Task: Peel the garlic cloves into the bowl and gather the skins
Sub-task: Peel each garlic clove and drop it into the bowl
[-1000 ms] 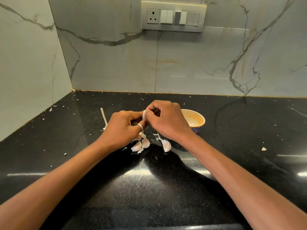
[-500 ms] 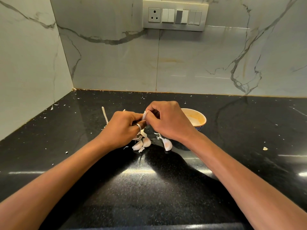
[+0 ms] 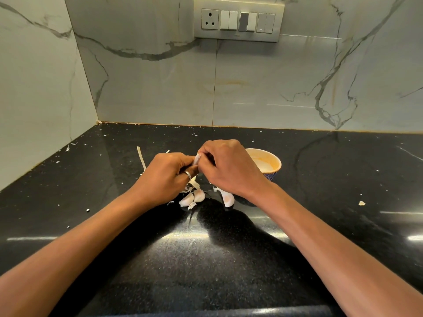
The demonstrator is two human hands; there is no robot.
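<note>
Both hands meet over the black counter [image 3: 206, 259] and share one white garlic clove [image 3: 196, 159]. My left hand [image 3: 167, 177], a ring on one finger, holds the clove from the left. My right hand [image 3: 231, 168] pinches it at the top with thumb and fingertips. Below the hands lie loose garlic cloves [image 3: 192, 198] with papery skins, and one more clove [image 3: 227, 199] under my right wrist. A small orange-rimmed bowl [image 3: 272, 162] stands just right of my right hand, partly hidden by it.
A long pale garlic stalk [image 3: 141, 159] lies left of my left hand. Small skin flakes are scattered over the counter, one at the right [image 3: 361, 203]. Marble walls close the back and left, with a switch panel [image 3: 238, 20] above.
The hands stay together on the clove, with only slight shifts of the fingers. The cloves and bowl on the counter have not moved.
</note>
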